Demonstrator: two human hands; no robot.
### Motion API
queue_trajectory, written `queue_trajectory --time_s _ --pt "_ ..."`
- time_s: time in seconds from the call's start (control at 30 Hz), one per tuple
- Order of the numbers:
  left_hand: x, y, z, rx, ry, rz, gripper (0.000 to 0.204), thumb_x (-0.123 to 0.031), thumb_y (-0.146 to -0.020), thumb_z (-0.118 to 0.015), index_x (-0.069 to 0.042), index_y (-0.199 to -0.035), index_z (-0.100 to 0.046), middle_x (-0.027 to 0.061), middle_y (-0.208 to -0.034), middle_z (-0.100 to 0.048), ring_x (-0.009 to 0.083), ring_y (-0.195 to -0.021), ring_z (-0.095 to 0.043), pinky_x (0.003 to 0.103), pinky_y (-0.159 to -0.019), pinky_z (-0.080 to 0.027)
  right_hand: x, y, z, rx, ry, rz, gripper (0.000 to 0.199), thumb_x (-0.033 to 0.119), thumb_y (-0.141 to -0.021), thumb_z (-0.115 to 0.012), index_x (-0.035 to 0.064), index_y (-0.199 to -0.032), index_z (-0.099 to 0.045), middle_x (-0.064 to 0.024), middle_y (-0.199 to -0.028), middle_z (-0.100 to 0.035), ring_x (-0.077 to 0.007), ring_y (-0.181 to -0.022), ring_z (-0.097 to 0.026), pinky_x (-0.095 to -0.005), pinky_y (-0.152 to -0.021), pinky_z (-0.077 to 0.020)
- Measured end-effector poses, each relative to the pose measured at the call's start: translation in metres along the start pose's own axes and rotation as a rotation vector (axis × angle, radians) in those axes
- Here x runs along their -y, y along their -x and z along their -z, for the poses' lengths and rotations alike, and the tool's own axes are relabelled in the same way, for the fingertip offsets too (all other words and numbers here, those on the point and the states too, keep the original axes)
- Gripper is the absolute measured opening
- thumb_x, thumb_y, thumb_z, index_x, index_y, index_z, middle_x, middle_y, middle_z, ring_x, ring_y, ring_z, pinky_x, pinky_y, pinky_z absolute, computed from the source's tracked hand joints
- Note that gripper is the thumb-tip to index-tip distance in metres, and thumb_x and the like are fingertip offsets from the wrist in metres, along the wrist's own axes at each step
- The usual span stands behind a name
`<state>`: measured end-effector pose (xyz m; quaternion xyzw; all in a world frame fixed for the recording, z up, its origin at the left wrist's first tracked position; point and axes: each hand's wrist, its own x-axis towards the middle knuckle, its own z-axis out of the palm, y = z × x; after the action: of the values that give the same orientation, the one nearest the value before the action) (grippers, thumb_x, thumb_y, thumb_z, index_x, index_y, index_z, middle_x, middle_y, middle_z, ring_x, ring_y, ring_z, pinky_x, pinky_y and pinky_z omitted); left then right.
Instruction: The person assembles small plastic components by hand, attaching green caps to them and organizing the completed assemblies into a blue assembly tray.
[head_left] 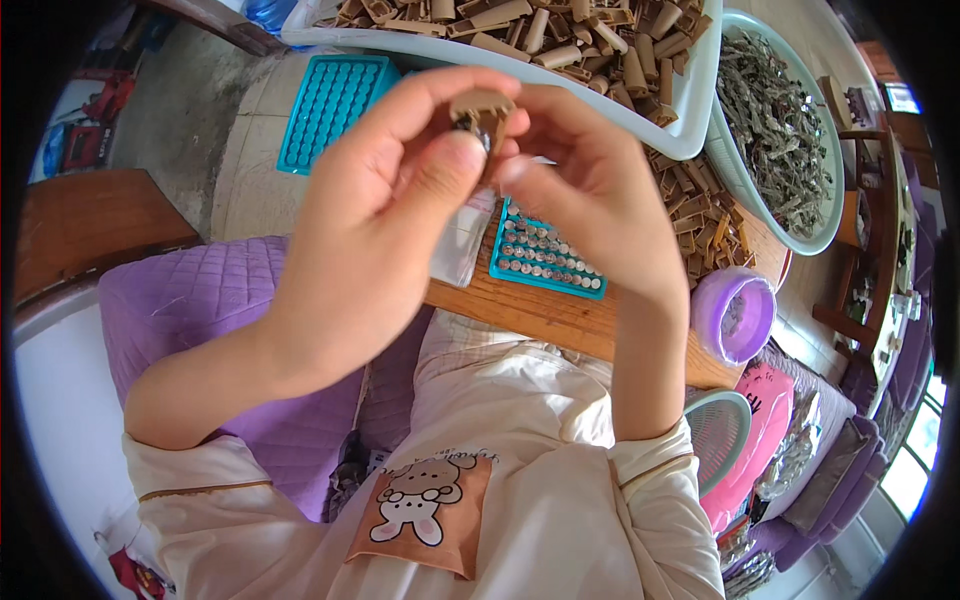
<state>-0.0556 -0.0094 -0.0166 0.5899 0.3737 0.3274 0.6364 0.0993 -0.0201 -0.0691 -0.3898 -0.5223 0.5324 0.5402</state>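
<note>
Raised over the table edge, a small brown plastic casing (482,103) with a rounded top is held between my hands. Something shiny and metallic shows inside it, too small to name. My left hand (385,190) is closed, its thumb and fingers pinching the casing from the left. From the other side my right hand (595,185) is closed too, fingers curled and fingertips against the casing. Below the right hand lies a teal tray (497,268) with rows of small round silvery pieces, partly covered by that hand.
Brown plastic pieces fill a large white tub (690,135) at the far side; more (705,220) lie loose on the wooden table (540,312). At right stand a pale green basin (722,160) of metal strips and a purple bowl (763,320). Another teal tray (335,110) sits far left.
</note>
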Motion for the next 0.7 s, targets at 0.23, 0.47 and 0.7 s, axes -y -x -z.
queue_trajectory --time_s 0.23,0.47,0.7 --pt "-0.006 0.008 0.035 0.055 0.100 0.235 0.034 -0.016 -0.095 -0.038 -0.004 -0.127 -0.038 0.0111 -0.113 -0.051 0.0171 -0.103 -0.053 0.032 -0.092 -0.043 -0.061 0.016 0.053 -0.081 0.878 -0.086 0.019 0.004 -0.079 -0.057 0.0012 -0.098 -0.059 -0.0151 -0.083 -0.061 -0.0285 -0.076 -0.061 -0.0360 -0.069 -0.0489" --pt "-0.004 0.010 0.029 0.188 0.221 0.529 0.031 -0.016 -0.094 -0.042 -0.006 -0.124 -0.041 0.0104 -0.107 -0.055 0.0182 -0.097 -0.057 0.033 -0.086 -0.048 -0.102 -0.002 0.041 -0.129 1.327 -0.014 0.019 0.004 -0.073 -0.059 0.0047 -0.092 -0.055 -0.0128 -0.077 -0.059 -0.0294 -0.078 -0.060 -0.0373 -0.065 -0.0504" --pt "-0.008 0.011 0.027 0.161 0.233 0.487 0.035 -0.021 -0.091 -0.050 -0.005 -0.121 -0.043 0.0104 -0.104 -0.058 0.0197 -0.089 -0.062 0.032 -0.079 -0.053 -0.114 -0.002 0.047 -0.144 1.371 0.037 0.019 0.001 -0.071 -0.057 0.0048 -0.090 -0.054 -0.0113 -0.075 -0.059 -0.0282 -0.077 -0.060 -0.0369 -0.062 -0.0505"
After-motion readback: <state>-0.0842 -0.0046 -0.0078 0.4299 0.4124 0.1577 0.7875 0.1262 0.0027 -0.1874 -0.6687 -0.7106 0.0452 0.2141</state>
